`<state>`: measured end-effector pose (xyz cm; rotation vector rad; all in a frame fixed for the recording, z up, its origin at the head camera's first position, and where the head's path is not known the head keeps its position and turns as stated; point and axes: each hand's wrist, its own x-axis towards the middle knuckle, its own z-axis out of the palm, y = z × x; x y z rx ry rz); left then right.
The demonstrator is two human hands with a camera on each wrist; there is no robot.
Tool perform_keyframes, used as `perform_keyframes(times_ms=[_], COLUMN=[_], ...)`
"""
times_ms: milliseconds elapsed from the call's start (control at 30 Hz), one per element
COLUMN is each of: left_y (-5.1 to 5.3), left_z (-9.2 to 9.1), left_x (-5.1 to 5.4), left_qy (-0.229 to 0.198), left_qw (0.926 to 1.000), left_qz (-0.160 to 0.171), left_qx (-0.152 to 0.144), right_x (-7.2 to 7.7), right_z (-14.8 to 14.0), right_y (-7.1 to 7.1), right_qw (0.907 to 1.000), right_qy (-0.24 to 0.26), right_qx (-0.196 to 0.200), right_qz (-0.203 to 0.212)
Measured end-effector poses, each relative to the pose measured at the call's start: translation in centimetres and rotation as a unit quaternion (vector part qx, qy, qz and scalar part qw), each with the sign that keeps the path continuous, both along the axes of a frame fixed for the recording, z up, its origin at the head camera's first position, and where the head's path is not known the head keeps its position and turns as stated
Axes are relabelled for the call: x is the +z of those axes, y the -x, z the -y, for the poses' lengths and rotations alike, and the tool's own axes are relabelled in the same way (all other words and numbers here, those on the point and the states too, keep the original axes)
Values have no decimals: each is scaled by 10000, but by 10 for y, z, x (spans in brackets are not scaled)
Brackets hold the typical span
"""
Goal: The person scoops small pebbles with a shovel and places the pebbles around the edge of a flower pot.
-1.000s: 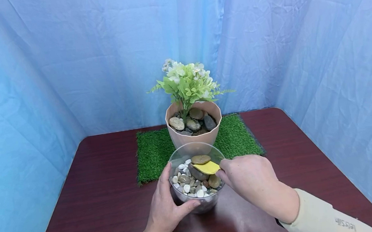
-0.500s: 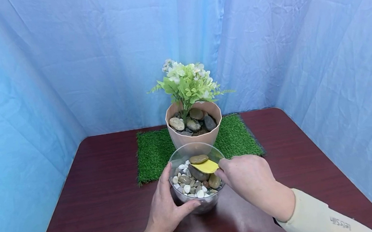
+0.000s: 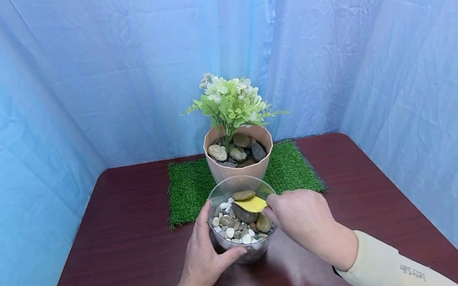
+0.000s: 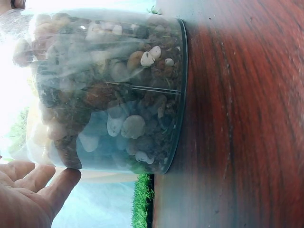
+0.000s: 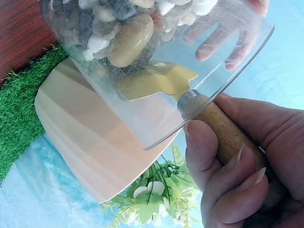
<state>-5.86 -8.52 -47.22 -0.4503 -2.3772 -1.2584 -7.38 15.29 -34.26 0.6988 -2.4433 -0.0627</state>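
**Trowel [image 3: 252, 204] held by the right hand [image 3: 301, 216], its yellow blade inside the clear container [image 3: 250, 252]**

The blade is held above the heaped pebbles [image 3: 236, 232], within the rim and toward the right. The trowel's long axis is slanted: from the right hand it is pointed leftward and slightly away from the person. The wooden handle [image 5: 225, 128] is gripped firmly, with the fingers and thumb of that hand wrapped round it just outside the rim. The right hand is thus the nearer one to the blade, which lies on its left.

A flat brown stone [image 3: 243, 195] is seen along the blade's far edge; whether it is carried by the metal cannot be told. A dark stone [image 3: 244, 214] is partly covered by the blade, and an olive stone [image 3: 264, 223] is lodged nearer the person.

The container's left side is cupped by the left hand [image 3: 203, 250], its fingers spread on the wall and its thumb laid along the near side. The container is stood on the dark red surface [image 3: 128, 254]. Just beyond it, a pink pot [image 3: 237, 173] with a flowering plant [image 3: 235, 102] is set on a green mat [image 3: 188, 186]. Blue curtains [image 3: 139, 78] are hung behind.
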Motion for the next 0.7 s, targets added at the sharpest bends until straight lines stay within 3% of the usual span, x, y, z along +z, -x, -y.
perform_keyframes(times_ms=[367,700], left_y=[0,1], left_z=[1,1], left_x=[-1,-3], left_qy=[-5,56], left_qw=[10000,9999], left_qz=[-20,-86], left_qx=[3,84], right_x=[-4,-5], right_z=[3,8], right_y=[2,1], right_qw=[9991,9997], right_qy=[61,18], right_qx=[275,232], right_qz=[-308,5])
